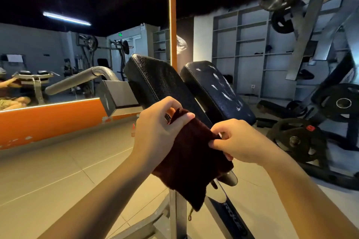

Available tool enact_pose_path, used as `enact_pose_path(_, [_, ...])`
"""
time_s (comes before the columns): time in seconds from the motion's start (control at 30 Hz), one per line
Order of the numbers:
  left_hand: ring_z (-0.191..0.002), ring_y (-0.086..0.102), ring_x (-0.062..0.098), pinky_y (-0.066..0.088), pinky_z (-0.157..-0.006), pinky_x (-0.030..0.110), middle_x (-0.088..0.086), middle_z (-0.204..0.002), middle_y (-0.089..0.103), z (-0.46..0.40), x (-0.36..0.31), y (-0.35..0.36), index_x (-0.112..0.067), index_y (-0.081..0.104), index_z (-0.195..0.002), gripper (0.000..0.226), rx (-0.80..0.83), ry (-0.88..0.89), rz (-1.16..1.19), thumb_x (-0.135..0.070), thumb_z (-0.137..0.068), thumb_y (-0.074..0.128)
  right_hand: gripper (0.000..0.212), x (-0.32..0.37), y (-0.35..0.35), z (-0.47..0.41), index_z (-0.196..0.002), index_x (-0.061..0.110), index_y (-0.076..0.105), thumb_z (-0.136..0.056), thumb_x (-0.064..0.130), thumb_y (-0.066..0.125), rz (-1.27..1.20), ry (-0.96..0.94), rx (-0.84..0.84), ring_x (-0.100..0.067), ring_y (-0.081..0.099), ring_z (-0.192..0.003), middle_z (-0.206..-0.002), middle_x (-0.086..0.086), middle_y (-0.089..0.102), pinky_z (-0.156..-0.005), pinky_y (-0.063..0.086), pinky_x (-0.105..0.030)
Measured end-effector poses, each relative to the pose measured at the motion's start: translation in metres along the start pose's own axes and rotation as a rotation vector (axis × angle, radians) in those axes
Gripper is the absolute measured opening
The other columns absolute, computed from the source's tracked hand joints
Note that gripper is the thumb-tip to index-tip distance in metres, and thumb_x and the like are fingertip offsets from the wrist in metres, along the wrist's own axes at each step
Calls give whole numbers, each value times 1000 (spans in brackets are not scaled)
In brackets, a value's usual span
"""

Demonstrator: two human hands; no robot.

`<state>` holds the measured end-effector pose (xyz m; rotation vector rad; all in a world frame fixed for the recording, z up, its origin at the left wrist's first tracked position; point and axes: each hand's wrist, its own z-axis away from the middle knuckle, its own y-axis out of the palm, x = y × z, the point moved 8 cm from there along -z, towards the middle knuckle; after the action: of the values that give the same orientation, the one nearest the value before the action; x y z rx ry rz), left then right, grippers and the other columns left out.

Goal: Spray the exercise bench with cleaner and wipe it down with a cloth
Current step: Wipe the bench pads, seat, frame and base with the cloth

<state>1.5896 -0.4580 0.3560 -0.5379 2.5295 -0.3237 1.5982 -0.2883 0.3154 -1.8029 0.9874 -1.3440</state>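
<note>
The exercise bench has two black padded cushions side by side: a left pad point(155, 81) and a right pad point(219, 91) streaked with white foam or spray. A dark maroon cloth point(192, 163) hangs in front of the pads' near ends. My left hand point(157, 132) grips the cloth's upper left corner, thumb over its top edge. My right hand point(239, 141) pinches the cloth's right edge. A small red-capped object point(133, 129), perhaps the spray bottle, peeks out behind my left hand.
The bench's grey metal handle bar point(77, 79) juts left; its steel post point(177, 217) stands below the cloth. A large orange-framed mirror point(77, 44) fills the left wall. Weight plates point(299, 141) and a plate-loaded machine point(310, 25) crowd the right. Tiled floor point(58, 170) lies to the left.
</note>
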Motion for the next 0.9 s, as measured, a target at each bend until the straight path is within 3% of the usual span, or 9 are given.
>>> enact_pose_path(0.1, [-74, 59, 9, 47, -63, 19, -18, -76, 58, -4, 2, -1, -26, 60, -85, 16, -15, -12, 63, -36, -81, 72, 15, 2, -30, -12, -103, 28, 65, -100, 21, 52, -19, 52, -272, -4, 63, -57, -69, 4, 64, -55, 50, -18])
enact_pose_path(0.2, [-70, 60, 9, 45, -56, 16, -16, -74, 58, -3, 8, -4, -26, 57, -89, 26, -24, 21, -33, -47, -78, 68, 26, 20, -25, -31, -123, 32, 57, -101, 24, 46, 100, 66, -486, -22, 61, -97, -107, -2, 65, -80, 47, -30])
enact_pose_path(0.27, [-68, 60, 10, 49, -53, 22, -11, -77, 60, 1, 22, -16, -25, 59, -94, 39, -64, 70, -159, -62, -81, 61, 43, 25, 6, -38, -145, 34, 35, -103, 37, 41, -31, 36, -460, -22, 52, -122, -135, 0, 53, -99, 43, -37])
enact_pose_path(0.37, [-97, 58, 24, 48, -82, 36, 7, -106, 63, -1, 53, -45, -13, 61, -110, 60, -163, 145, -333, -66, -85, 49, 82, 21, 45, -37, -154, 37, 0, -85, 77, 19, -236, 75, -344, -21, 19, -148, -161, 7, 18, -120, 19, -46])
enact_pose_path(0.43, [-128, 42, 31, 34, -106, 45, 15, -137, 49, -14, 76, -67, -11, 51, -130, 72, -194, 177, -486, -64, -82, 53, 104, 19, 56, -40, -154, 32, -9, -68, 88, 12, -148, 99, -263, -18, -4, -151, -164, 10, -4, -122, -2, -45])
enact_pose_path(0.5, [-142, 24, 26, 24, -114, 48, 12, -154, 29, -37, 97, -83, -17, 33, -146, 91, -121, 51, -416, -69, -76, 58, 114, 23, 55, -46, -154, 28, -14, -64, 93, 14, -52, 89, -233, -17, -12, -150, -163, 9, -14, -120, -7, -42])
enact_pose_path(0.6, [-133, 34, 16, 32, -102, 31, 8, -153, 33, -53, 113, -80, -16, 22, -152, 108, -24, -113, -234, -67, -70, 71, 106, 30, 52, -53, -153, 28, -17, -69, 85, 15, -48, 49, -200, -14, -15, -149, -162, 10, -16, -118, -11, -38])
enact_pose_path(0.73, [-122, 33, 8, 32, -98, 24, 7, -145, 39, -55, 115, -76, -13, 33, -147, 115, -36, -48, -311, -70, -56, 75, 79, 38, 43, -68, -153, 32, -12, -87, 67, 11, -89, -10, -183, -8, -16, -148, -162, 14, -13, -116, -14, -33])
enact_pose_path(0.9, [-123, 29, 0, 31, -94, 12, -4, -146, 37, -52, 115, -81, -29, 30, -144, 101, -9, 37, -210, -39, -57, 81, 56, 57, 21, -113, -155, 30, 0, -105, 45, 17, -178, -112, -199, -6, -12, -148, -163, 11, -5, -118, -12, -34])
